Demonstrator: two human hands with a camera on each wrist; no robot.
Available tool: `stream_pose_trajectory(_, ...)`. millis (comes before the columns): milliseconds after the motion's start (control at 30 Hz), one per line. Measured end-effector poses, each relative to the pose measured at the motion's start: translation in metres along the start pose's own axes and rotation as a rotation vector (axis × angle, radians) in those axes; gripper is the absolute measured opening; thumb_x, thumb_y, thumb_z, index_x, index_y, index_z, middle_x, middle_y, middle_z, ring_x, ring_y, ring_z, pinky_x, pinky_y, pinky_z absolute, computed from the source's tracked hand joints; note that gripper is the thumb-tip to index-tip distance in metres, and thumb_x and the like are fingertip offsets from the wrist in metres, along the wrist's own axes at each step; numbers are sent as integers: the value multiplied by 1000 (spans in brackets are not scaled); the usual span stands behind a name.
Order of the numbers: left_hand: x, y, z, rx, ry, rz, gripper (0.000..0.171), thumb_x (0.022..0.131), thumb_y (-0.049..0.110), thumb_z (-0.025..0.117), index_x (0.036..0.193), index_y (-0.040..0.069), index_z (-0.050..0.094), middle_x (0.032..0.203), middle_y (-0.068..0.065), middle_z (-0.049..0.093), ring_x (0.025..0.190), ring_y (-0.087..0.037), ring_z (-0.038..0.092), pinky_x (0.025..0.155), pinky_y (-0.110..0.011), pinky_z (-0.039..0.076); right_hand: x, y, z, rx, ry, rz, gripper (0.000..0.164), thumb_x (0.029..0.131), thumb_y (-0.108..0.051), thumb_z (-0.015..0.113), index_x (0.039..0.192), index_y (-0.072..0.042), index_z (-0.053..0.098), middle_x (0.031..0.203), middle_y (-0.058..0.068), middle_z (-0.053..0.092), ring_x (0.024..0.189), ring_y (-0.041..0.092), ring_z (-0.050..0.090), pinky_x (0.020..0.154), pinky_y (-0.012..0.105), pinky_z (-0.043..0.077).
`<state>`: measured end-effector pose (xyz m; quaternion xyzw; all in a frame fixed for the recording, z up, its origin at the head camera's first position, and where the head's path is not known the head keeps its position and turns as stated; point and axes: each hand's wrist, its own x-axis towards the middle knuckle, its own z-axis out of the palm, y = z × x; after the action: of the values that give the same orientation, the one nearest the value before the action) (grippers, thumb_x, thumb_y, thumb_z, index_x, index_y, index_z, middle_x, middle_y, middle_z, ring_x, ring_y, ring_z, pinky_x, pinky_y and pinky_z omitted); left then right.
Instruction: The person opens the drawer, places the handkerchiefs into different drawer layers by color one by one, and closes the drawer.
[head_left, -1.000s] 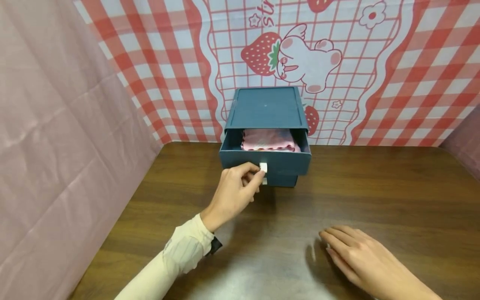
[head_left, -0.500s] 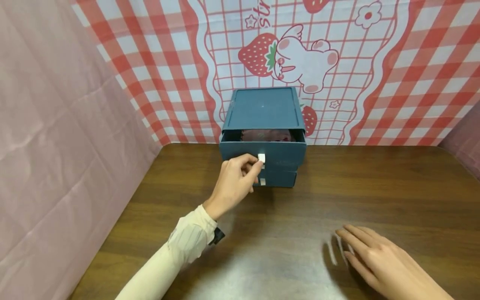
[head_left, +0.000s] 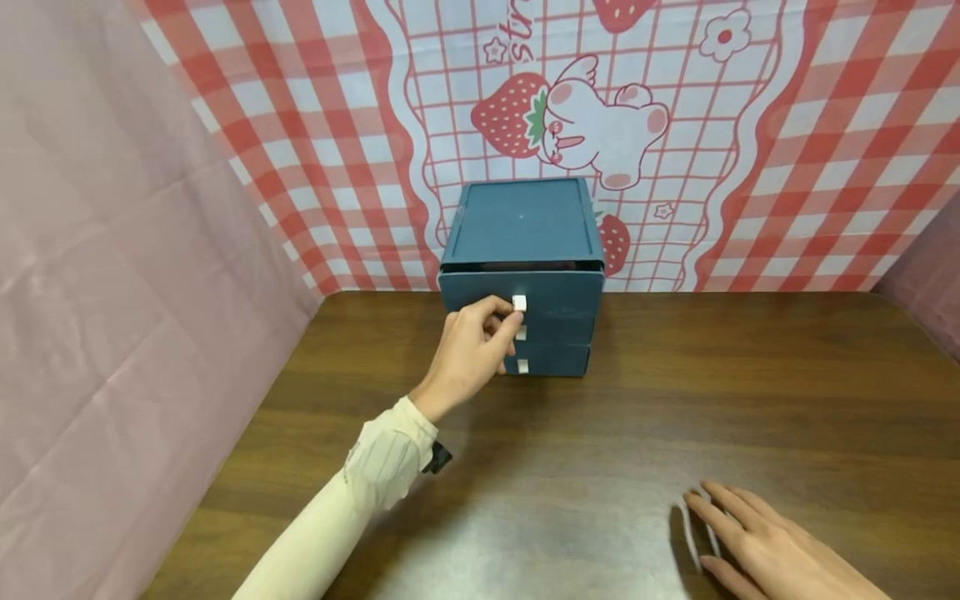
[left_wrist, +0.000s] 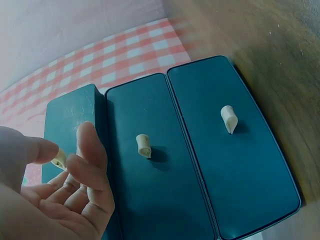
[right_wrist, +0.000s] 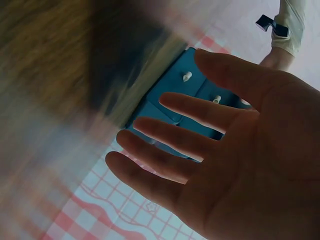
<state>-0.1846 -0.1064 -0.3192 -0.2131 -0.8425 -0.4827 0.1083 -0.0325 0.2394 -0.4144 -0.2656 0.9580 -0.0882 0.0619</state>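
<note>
At the back of the table stands a dark teal three-drawer box (head_left: 525, 221). My left hand (head_left: 468, 354) pinches the white pull tab (head_left: 519, 303) of the top drawer (head_left: 562, 292) between thumb and fingers. That drawer stands slightly out, with a narrow dark gap above its front; what lies inside is hidden. In the left wrist view, the middle drawer (left_wrist: 150, 190) and bottom drawer (left_wrist: 240, 165) are flush with each other, each with a pale loop tab. My right hand (head_left: 765, 537) is held over the table at the lower right, fingers spread and holding nothing.
The brown wooden table (head_left: 637, 400) extends forward and to both sides of the box. A red-and-white checked cloth (head_left: 337, 142) with strawberry prints hangs right behind it. A plain pink curtain (head_left: 135, 292) borders the left side.
My left hand has pushed the top drawer back into the box, hiding the folded pink cloth inside it. My right hand has moved right and toward me.
</note>
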Motion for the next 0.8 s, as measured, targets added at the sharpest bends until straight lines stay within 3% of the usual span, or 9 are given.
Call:
stream_pose_trajectory(133, 3, -3, 0, 9, -13, -9, 24, 103, 25, 57, 114, 6, 66, 68, -2, 64, 46, -25, 61, 45, -31, 52, -2, 3, 2, 4, -27, 4, 61, 93, -44, 67, 137, -2, 56, 137, 25, 53, 119, 44, 55, 82, 56, 52)
stream_pose_trajectory(233, 5, -5, -1, 19, -17, -15, 22, 102, 25, 58, 115, 7, 64, 68, -6, 66, 47, -25, 61, 45, -32, 51, -3, 6, 8, 8, -19, -45, 60, 93, -41, 68, 135, -1, 57, 135, 25, 54, 116, 44, 56, 79, 55, 53)
stream_pose_trajectory(367, 5, -10, -3, 27, -32, -27, 21, 102, 25, 58, 115, 9, 63, 70, -10, 67, 46, -21, 60, 44, -34, 50, -6, 7, 22, -41, 79, -161, 57, 89, -37, 74, 129, 0, 61, 128, 23, 58, 108, 42, 59, 71, 48, 55)
stream_pose_trajectory(600, 3, -9, -5, 40, -79, -34, 25, 103, 27, 56, 122, 11, 59, 70, -1, 65, 47, -17, 59, 46, -34, 51, -10, 3, 40, -120, 207, -170, 68, 81, -51, 78, 120, 3, 65, 123, 26, 60, 108, 43, 58, 67, 47, 56)
stream_pose_trajectory(700, -3, -9, -4, 82, -159, -17, 35, 102, 33, 56, 131, 12, 53, 78, 1, 66, 52, -14, 61, 52, -31, 53, -12, 2, 43, -125, 240, -160, 76, 76, -57, 79, 120, 4, 64, 123, 26, 60, 109, 44, 58, 65, 46, 55)
stream_pose_trajectory(800, -20, -11, 2, 230, -297, 67, 48, 101, 40, 57, 139, 13, 47, 88, 2, 67, 62, -8, 62, 61, -27, 53, -13, 3, 45, -136, 259, -152, 78, 75, -59, 78, 120, 3, 64, 124, 27, 60, 109, 43, 58, 66, 47, 55)
